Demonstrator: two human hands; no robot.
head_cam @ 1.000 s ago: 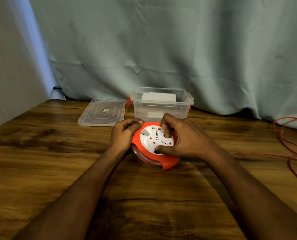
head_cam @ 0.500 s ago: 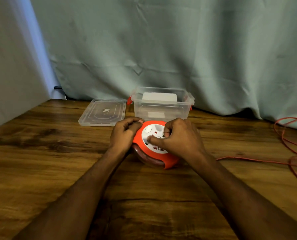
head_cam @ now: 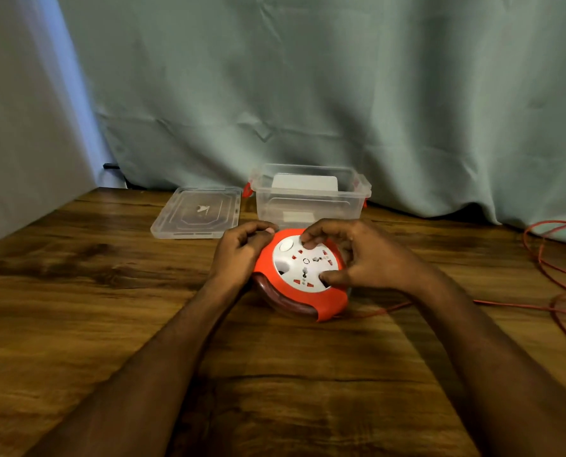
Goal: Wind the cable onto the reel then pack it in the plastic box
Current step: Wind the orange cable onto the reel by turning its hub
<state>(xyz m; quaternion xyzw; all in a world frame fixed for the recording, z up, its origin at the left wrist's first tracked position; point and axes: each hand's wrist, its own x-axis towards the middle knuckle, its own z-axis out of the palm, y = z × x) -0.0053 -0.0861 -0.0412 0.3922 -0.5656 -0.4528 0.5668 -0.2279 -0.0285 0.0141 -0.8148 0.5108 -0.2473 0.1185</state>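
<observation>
L hand [head_cam: 242, 250] grip clasps reel [head_cam: 303, 275] rim; R hand [head_cam: 357, 255] fingers curled on its face.

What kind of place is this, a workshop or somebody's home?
Hard to say; probably a makeshift recording corner indoors. A grey-green curtain hides the background, and a wooden table holds only a cable reel and plastic box.

The right hand [head_cam: 370, 258] has swung round the reel's [head_cam: 303, 275] white face, thumb now nearest the body, fingers [head_cam: 311, 237] at the far edge; the cable [head_cam: 512, 305] lies drawn straighter.
</observation>
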